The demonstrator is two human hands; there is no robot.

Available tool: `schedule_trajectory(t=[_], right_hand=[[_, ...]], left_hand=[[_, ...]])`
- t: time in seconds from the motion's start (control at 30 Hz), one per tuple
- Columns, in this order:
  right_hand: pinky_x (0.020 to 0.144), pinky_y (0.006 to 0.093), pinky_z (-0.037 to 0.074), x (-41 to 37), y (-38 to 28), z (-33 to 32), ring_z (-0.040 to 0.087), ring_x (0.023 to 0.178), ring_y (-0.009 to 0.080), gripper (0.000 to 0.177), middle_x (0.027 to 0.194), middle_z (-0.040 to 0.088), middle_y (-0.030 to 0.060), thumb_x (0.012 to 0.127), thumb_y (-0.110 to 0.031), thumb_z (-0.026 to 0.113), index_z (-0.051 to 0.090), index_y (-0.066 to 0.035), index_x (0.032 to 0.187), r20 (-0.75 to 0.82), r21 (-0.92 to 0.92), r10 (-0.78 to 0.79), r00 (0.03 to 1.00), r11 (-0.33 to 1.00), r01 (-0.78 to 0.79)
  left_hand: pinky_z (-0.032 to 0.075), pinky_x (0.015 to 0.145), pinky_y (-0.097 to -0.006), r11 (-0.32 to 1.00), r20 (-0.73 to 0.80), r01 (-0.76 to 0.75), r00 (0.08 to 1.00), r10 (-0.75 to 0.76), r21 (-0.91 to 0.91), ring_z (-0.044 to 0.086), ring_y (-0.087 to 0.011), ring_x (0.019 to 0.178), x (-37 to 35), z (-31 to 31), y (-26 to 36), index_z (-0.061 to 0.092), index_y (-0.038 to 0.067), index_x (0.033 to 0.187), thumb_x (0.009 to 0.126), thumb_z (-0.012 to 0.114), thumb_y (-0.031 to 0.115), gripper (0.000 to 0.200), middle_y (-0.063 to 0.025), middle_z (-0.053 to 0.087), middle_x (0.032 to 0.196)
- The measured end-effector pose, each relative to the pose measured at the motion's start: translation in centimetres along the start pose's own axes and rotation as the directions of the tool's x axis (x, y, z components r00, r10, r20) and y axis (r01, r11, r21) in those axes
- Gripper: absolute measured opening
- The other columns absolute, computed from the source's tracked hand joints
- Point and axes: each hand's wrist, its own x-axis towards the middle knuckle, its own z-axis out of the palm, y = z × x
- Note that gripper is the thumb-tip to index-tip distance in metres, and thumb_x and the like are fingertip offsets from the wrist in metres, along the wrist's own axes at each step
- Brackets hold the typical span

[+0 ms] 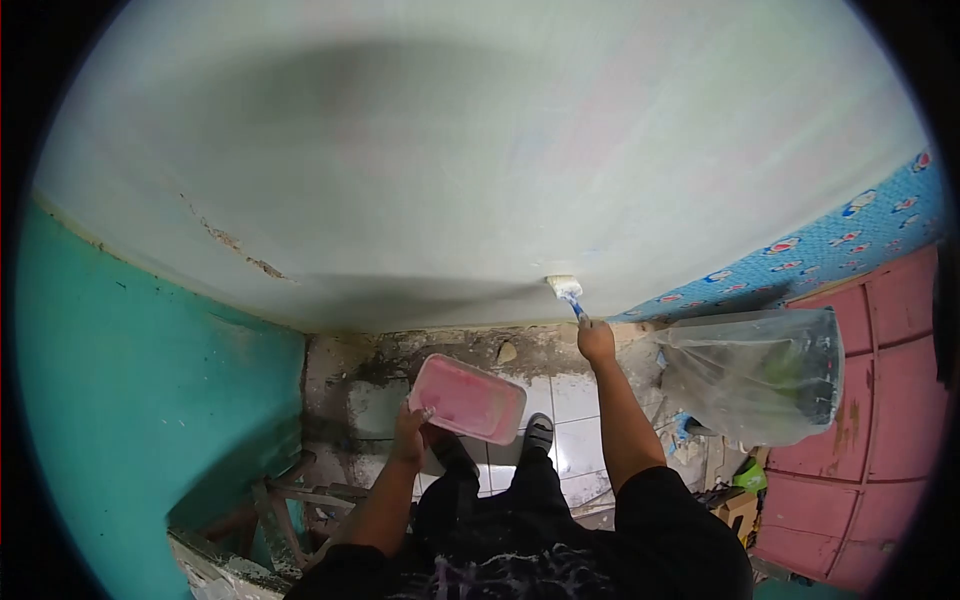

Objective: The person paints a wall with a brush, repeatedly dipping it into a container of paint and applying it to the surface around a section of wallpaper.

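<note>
My right hand [596, 341] is closed around the blue handle of a paintbrush [566, 287]. The brush's pale, paint-coated bristles meet the whitish wall [430, 210] low down, right of the middle. In my left hand [408, 432] is a pink rectangular tray [468, 398], gripped at its left edge and held above the floor. Pinkish-white smears mark the inside of the tray. A rough, chipped streak [233, 241] runs across the wall on the left.
A turquoise wall [170, 370] stands at left, with a wooden frame [285, 510] below it. To the right are a clear plastic-wrapped bundle [750, 375], blue patterned wall covering [790, 250] and pink panels [835, 500]. White tiles [577, 398] lie underfoot, with debris along the wall's base.
</note>
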Motion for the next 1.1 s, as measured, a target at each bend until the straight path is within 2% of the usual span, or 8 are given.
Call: schedule_trajectory(t=[0.17,0.3,0.43,0.53,0.63,0.83,0.9,1.1], right_hand=[[0.048,0.0265,0.035,-7.3,-5.5,-6.5,0.045,0.051,0.0085,0.03,0.061,0.05,0.0017,0.092,-0.026,0.049,0.06,0.001,0.087,-0.141,0.48,-0.084,0.986,0.866,0.142],[0.043,0.0181,0.026,-7.7,-5.9,-5.5,0.033,0.048,0.0013,0.021,0.059,0.041,-0.0055,0.096,-0.023,0.042,0.053,-0.007,0.089,-0.254,0.744,-0.133,0.958,0.606,0.281],[0.043,0.0213,0.028,-3.0,-3.9,2.4,0.035,0.047,0.0041,0.022,0.059,0.041,-0.0046,0.096,-0.025,0.043,0.052,-0.008,0.087,-0.102,0.764,-0.086,0.991,0.631,0.133],[0.043,0.0274,0.035,2.3,3.7,15.7,0.044,0.046,0.0103,0.024,0.056,0.045,0.001,0.095,-0.022,0.041,0.054,-0.005,0.085,-0.221,0.391,-0.129,0.967,0.896,0.209],[0.044,0.0335,0.042,1.9,6.6,19.5,0.052,0.046,0.0175,0.025,0.054,0.05,0.0082,0.092,-0.017,0.038,0.058,-0.004,0.083,0.271,-0.457,-0.43,0.861,0.73,0.509],[0.046,0.038,0.044,1.7,3.3,17.6,0.058,0.051,0.024,0.033,0.059,0.058,0.0155,0.087,-0.027,0.047,0.061,0.001,0.078,0.131,0.229,0.087,0.988,0.967,-0.116],[0.041,0.0309,0.037,-0.2,-1.7,8.9,0.048,0.046,0.0154,0.031,0.057,0.053,0.0068,0.087,-0.027,0.05,0.062,0.001,0.081,-0.001,0.153,-0.063,0.998,0.986,0.062],[0.039,0.0212,0.028,-9.8,-10.3,-12.7,0.036,0.044,0.0049,0.023,0.063,0.049,-0.0017,0.092,-0.024,0.048,0.059,-0.005,0.093,0.054,0.749,-0.123,0.991,0.661,0.041]], left_hand=[[0.054,0.074,-0.0422,1.0,-0.015,-0.015,1.0,0.015,0.016,0.061,-0.0255,0.089,0.3,1.0,1.9,0.04,0.008,0.121,0.074,0.056,0.023,0.052,-0.0107,0.054,0.107],[0.054,0.075,-0.0421,1.0,-0.013,-0.026,1.0,0.026,-0.007,0.061,-0.0253,0.09,1.0,0.3,2.0,0.041,0.009,0.121,0.074,0.056,0.024,0.052,-0.0107,0.055,0.107],[0.054,0.075,-0.0419,0.999,-0.013,-0.026,1.0,0.026,-0.042,0.061,-0.0249,0.092,1.6,-1.3,1.1,0.041,0.009,0.122,0.075,0.057,0.024,0.051,-0.0103,0.054,0.108],[0.054,0.075,-0.0418,0.998,-0.029,-0.032,0.999,0.031,-0.053,0.061,-0.0243,0.093,1.4,-2.3,0.9,0.041,0.01,0.122,0.076,0.056,0.023,0.05,-0.0096,0.055,0.108],[0.054,0.075,-0.0414,0.996,-0.089,-0.051,0.995,0.044,-0.077,0.061,-0.0241,0.094,0.6,-2.7,0.7,0.041,0.01,0.121,0.076,0.056,0.023,0.049,-0.0092,0.055,0.109],[0.054,0.077,-0.0432,0.998,-0.094,-0.036,0.995,0.032,-0.043,0.061,-0.0259,0.094,-0.8,-3.0,2.0,0.041,0.009,0.123,0.077,0.055,0.025,0.051,-0.0098,0.055,0.11],[0.052,0.08,-0.046,0.999,-0.076,-0.033,0.997,0.031,-0.014,0.06,-0.0275,0.098,-1.3,-2.4,2.9,0.04,0.008,0.126,0.077,0.054,0.028,0.056,-0.011,0.056,0.112],[0.055,0.072,-0.0406,0.994,-0.06,-0.048,0.997,0.043,-0.093,0.063,-0.0255,0.089,-1.3,-0.7,4.6,0.043,0.01,0.121,0.079,0.053,0.025,0.046,-0.0076,0.057,0.105]])
